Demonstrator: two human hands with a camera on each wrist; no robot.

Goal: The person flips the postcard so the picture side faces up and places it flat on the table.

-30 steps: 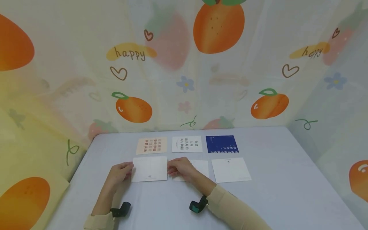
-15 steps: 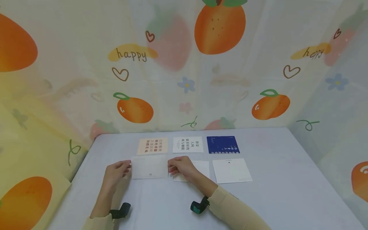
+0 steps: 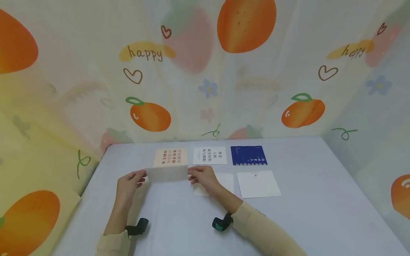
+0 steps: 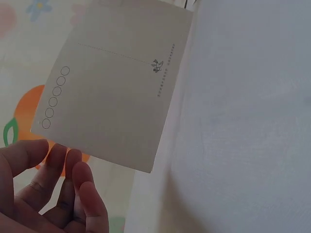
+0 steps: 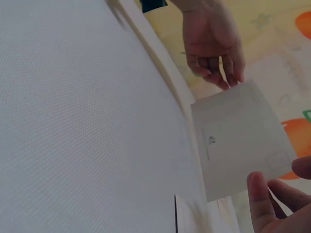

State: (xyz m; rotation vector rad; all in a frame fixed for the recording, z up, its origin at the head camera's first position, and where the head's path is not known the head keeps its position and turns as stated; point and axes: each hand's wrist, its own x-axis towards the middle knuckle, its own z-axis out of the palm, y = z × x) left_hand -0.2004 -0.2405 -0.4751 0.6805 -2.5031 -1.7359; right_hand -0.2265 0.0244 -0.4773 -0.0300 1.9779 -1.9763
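Note:
A white postcard [image 3: 167, 173] is tipped up steeply between my two hands, its upper edge toward me. My left hand [image 3: 129, 185] pinches its left end near a corner, and my right hand [image 3: 207, 181] pinches the right end. The left wrist view shows the postcard's [image 4: 112, 87] back, with a row of small circles, a dotted line and a little bird print. In the right wrist view the same postcard [image 5: 238, 141] spans the gap between both hands. Just behind it lies a peach postcard [image 3: 171, 156] with printed characters, its front edge partly covered.
Beside the peach one in the back row lie a white lettered postcard [image 3: 209, 155] and a dark blue postcard [image 3: 249, 155]. In front, a white postcard [image 3: 225, 182] is partly under my right forearm; another white postcard [image 3: 259, 184] is farther right. A printed curtain [image 3: 205, 85] hangs behind the table.
The postcard between my hands has gone from lying nearly flat to tilted up on edge, so it looks much narrower. Both hands rise slightly with it. The other postcards keep their places.

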